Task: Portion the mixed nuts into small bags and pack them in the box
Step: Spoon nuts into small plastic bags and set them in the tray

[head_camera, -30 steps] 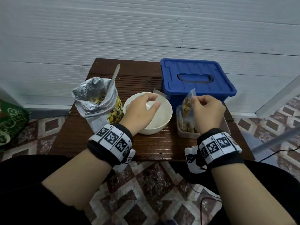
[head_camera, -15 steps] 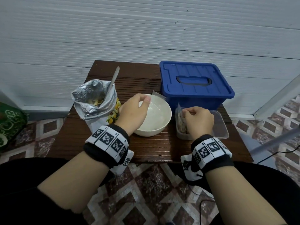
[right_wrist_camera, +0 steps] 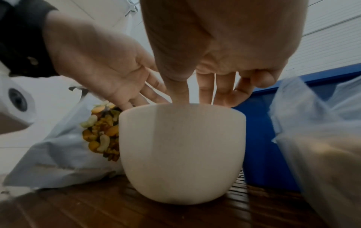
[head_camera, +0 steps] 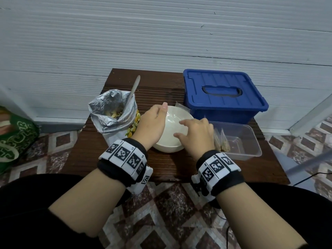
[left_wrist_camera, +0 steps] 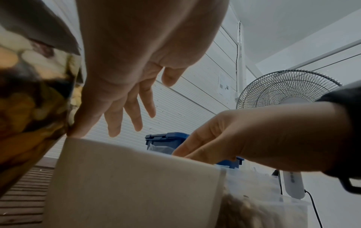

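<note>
Both your hands hover over the white bowl point(head_camera: 172, 130) at frame centre, left hand point(head_camera: 150, 125) and right hand point(head_camera: 196, 133) spread, holding nothing. Empty small bags point(head_camera: 181, 106) behind it look flimsy, slippery: pinch one edge. Filled bags point(head_camera: 221, 141) stand in the clear box point(head_camera: 251, 139), right.

Blue plastic lidded storage bin point(head_camera: 224, 95): table's far right corner | white pedestal fan point(left_wrist_camera: 289, 92): standing by white panelled wall point(head_camera: 161, 33) | green printed sack point(head_camera: 14, 139): on patterned floor tiles point(head_camera: 172, 218), left of table
</note>
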### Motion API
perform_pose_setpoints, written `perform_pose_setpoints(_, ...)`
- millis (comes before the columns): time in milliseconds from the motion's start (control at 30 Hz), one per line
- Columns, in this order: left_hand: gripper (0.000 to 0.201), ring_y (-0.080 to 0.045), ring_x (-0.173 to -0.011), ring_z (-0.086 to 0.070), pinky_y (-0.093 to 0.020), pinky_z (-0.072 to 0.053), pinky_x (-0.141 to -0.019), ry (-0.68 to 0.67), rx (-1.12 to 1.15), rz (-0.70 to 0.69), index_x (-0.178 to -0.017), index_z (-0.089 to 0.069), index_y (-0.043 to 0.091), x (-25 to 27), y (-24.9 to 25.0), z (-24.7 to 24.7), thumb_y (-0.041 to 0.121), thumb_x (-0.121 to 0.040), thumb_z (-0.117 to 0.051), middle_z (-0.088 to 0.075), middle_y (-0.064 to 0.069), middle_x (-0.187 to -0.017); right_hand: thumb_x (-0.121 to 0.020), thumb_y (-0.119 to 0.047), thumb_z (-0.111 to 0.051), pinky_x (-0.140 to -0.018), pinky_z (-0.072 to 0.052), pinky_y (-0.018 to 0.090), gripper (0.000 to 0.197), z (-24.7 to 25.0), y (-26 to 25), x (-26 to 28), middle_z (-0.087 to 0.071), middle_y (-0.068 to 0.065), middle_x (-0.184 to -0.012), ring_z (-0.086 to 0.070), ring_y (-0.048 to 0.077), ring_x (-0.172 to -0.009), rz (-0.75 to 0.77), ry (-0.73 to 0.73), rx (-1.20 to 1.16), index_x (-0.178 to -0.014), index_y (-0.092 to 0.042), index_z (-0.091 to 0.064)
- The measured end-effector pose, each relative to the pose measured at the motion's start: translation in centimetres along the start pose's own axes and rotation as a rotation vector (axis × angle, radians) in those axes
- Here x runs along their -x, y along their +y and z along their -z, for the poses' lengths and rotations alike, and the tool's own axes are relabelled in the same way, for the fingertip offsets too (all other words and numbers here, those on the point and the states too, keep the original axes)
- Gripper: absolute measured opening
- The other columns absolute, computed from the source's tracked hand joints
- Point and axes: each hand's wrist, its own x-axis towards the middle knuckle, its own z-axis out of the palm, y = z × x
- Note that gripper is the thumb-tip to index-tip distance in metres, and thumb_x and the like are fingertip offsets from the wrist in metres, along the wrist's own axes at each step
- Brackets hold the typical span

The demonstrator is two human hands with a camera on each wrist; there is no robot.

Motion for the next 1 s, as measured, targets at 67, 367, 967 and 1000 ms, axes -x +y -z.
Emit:
perform_pose_setpoints(67,0.034,0.004,-0.077,-0.044,-0.009,-0.028,-0.066,-0.001,-0.005,0.0,-0.101,-0.053,0.022,-0.1,-0.1,0.1,0.045,-0.102,-0.027,-0.052,0.009,-0.097,-0.09,-0.039,-0.059,-0.097,-0.028,0.035,0.042,-0.2,-0.3,-0.5,-0.058,-0.002,-0.127,-0.042,0.022,-0.117,0.035,0.04,0.026,-0.129,-0.024,-0.055)
perform_pose_setpoints(367,0.038,0.007,-0.071,-0.041,-0.013,-0.03,-0.064,0.006,0.047,0.022,-0.099,-0.051,0.022,-0.3,0.0,0.7,0.048,-0.101,-0.024,-0.047,0.015,-0.084,-0.079,-0.02,-0.072,-0.076,-0.034,0.04,0.018,0.5,-1.8,-5.9,-0.063,0.009,-0.085,-0.05,0.035,-0.088,0.135,0.425,0.103,-0.096,-0.014,-0.075)
perform_pose_setpoints(967,0.049,-0.014,-0.133,-0.04,-0.022,-0.03,-0.101,-0.049,0.028,0.095,-0.143,-0.038,0.014,-0.4,-0.2,0.6,0.034,-0.099,-0.047,-0.044,-0.001,-0.144,-0.092,-0.033,-0.056,-0.087,-0.023,0.036,0.024,3.7,-2.8,-6.5,-0.05,0.007,-0.105,-0.039,0.029,-0.106,0.032,0.278,0.125,-0.093,-0.014,-0.07)
perform_pose_setpoints(1000,0.056,-0.016,-0.136,-0.036,-0.024,-0.028,-0.106,-0.053,0.032,0.097,-0.146,-0.032,0.012,-0.4,-0.3,0.5,0.033,-0.098,-0.05,-0.039,-0.003,-0.149,-0.091,-0.036,-0.056,-0.087,-0.024,0.035,0.024,4.4,-2.7,-6.0,-0.051,0.006,-0.105,-0.039,0.029,-0.107,0.014,0.288,0.05,-0.094,-0.016,-0.07)
